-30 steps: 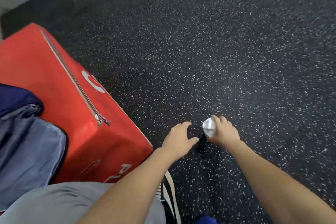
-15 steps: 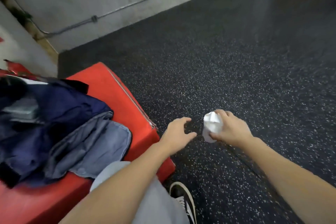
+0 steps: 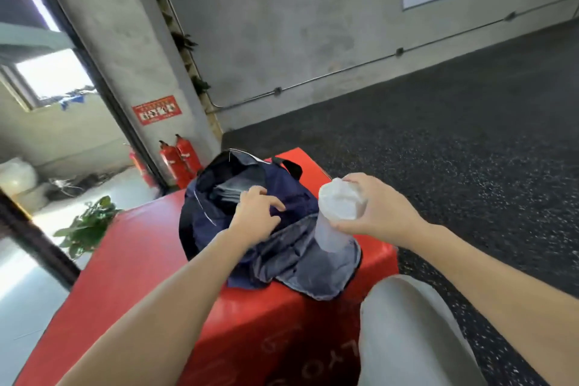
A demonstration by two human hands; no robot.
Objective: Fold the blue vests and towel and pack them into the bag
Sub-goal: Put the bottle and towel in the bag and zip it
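Observation:
A navy bag (image 3: 294, 200) lies open on a red padded box (image 3: 150, 254), its grey-blue flap (image 3: 313, 263) spread toward me. Folded grey-blue cloth (image 3: 227, 193) shows inside the bag's mouth. My left hand (image 3: 257, 213) rests on the navy fabric at the opening, fingers bent and spread. My right hand (image 3: 382, 213) grips a white rolled towel (image 3: 340, 207) from the side and holds it upright over the flap, just right of the opening.
My knee in grey trousers (image 3: 407, 323) is beside the box's right corner. Dark speckled floor (image 3: 470, 135) stretches to the right. Two red fire extinguishers (image 3: 178, 160) stand by a concrete pillar behind the box, and a potted plant (image 3: 87, 226) sits at the left.
My view has lifted from the floor to the box. My right hand has carried the white towel up from floor level to the bag, and my left hand has moved onto the bag's opening.

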